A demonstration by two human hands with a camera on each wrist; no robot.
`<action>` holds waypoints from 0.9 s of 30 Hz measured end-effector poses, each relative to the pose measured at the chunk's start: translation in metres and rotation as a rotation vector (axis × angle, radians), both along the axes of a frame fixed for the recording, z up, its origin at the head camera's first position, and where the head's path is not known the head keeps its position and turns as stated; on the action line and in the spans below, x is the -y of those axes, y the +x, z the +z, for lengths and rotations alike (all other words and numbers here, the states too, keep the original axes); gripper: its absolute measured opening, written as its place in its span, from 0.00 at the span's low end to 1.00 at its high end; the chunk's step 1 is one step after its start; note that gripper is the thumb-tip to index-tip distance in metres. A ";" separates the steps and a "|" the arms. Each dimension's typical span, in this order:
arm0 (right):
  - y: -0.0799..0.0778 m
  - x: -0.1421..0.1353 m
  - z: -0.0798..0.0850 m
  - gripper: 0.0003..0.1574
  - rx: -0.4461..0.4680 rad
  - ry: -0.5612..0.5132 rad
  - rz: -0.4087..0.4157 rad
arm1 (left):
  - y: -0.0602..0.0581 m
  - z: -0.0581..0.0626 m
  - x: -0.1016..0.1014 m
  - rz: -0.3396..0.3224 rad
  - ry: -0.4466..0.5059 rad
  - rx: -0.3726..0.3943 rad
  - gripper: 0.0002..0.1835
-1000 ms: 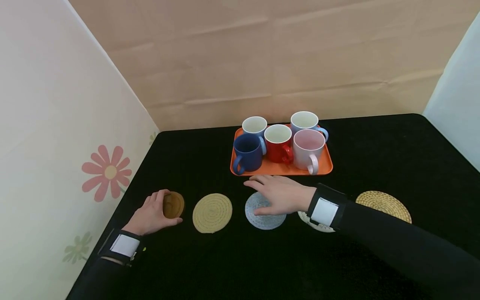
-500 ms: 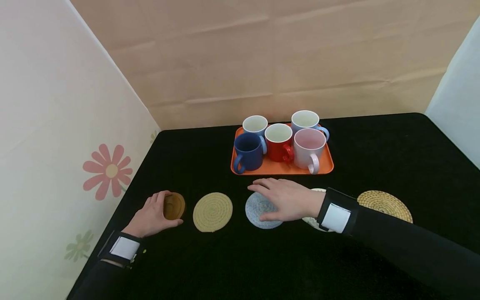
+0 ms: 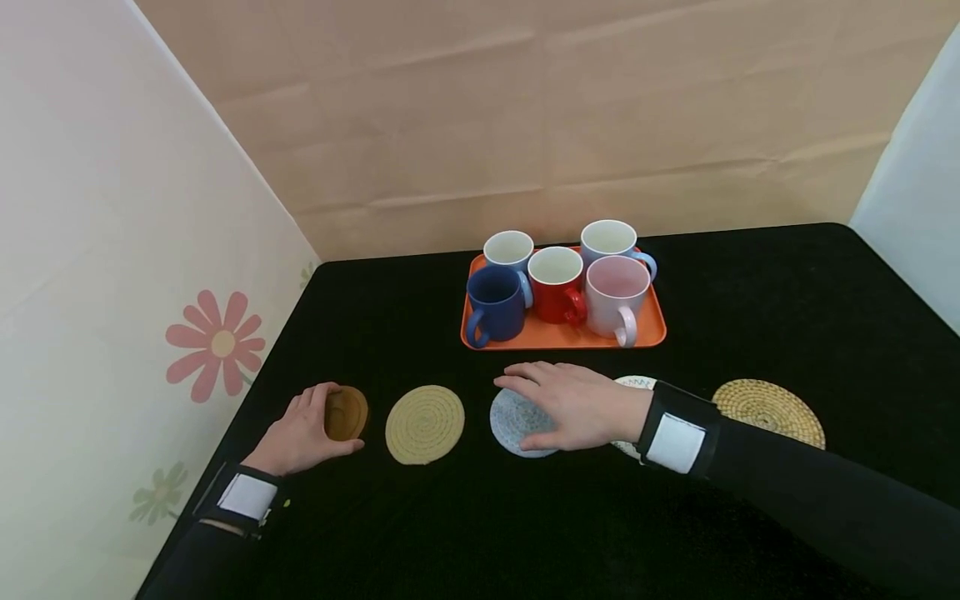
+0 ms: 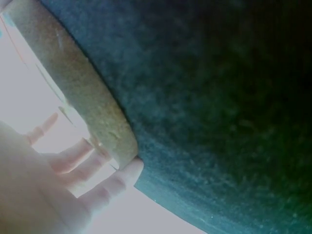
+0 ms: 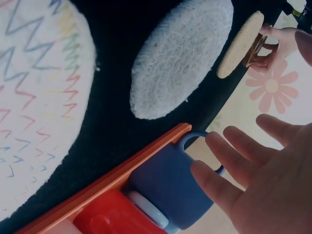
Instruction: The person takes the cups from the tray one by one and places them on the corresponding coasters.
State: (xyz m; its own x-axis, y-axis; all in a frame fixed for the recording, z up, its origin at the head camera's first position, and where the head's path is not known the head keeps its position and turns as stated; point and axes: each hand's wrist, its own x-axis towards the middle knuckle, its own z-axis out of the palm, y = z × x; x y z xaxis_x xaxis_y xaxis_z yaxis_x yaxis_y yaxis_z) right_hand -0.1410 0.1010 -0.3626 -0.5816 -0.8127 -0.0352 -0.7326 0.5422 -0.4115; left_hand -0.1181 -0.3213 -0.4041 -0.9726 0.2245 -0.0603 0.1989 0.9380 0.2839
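Note:
In the head view my left hand (image 3: 302,429) grips a round brown wooden coaster (image 3: 345,413) by its rim, at the left end of a row of round mats. The left wrist view shows my fingertips against the thick edge of that coaster (image 4: 92,83). My right hand (image 3: 573,406) is held above the grey-blue woven coaster (image 3: 517,423), fingers spread and holding nothing. It covers part of that coaster. A white coaster with coloured zigzags (image 5: 39,97) lies partly hidden under my right wrist. Between the hands lies a pale yellow woven coaster (image 3: 425,425).
Behind the row stands an orange tray (image 3: 551,340) with several mugs, among them a dark blue mug (image 3: 497,308), a red mug (image 3: 555,300) and a pink mug (image 3: 617,304). A straw coaster (image 3: 768,408) lies at the right. Upright sheets border the black table (image 3: 420,533).
My right hand has shifted a little to the right and nearer to me, uncovering part of the white coaster. The left hand stays on the wooden coaster.

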 end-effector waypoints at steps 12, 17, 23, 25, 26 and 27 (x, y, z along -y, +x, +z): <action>0.001 -0.027 0.009 0.50 -0.125 0.007 -0.043 | 0.000 0.007 -0.003 0.010 -0.024 0.044 0.52; 0.002 -0.046 0.013 0.50 -0.173 0.008 -0.082 | -0.002 0.011 -0.007 -0.012 -0.039 0.021 0.52; 0.004 -0.066 0.018 0.50 -0.185 0.010 -0.149 | -0.008 0.019 -0.024 -0.054 -0.026 -0.009 0.52; 0.004 -0.072 0.020 0.51 -0.190 0.014 -0.168 | -0.011 0.022 -0.032 -0.073 -0.016 -0.011 0.52; 0.004 -0.076 0.021 0.51 -0.192 0.015 -0.177 | -0.013 0.023 -0.037 -0.082 -0.006 -0.014 0.51; 0.004 -0.079 0.022 0.51 -0.194 0.016 -0.186 | -0.014 0.025 -0.041 -0.093 0.004 -0.019 0.51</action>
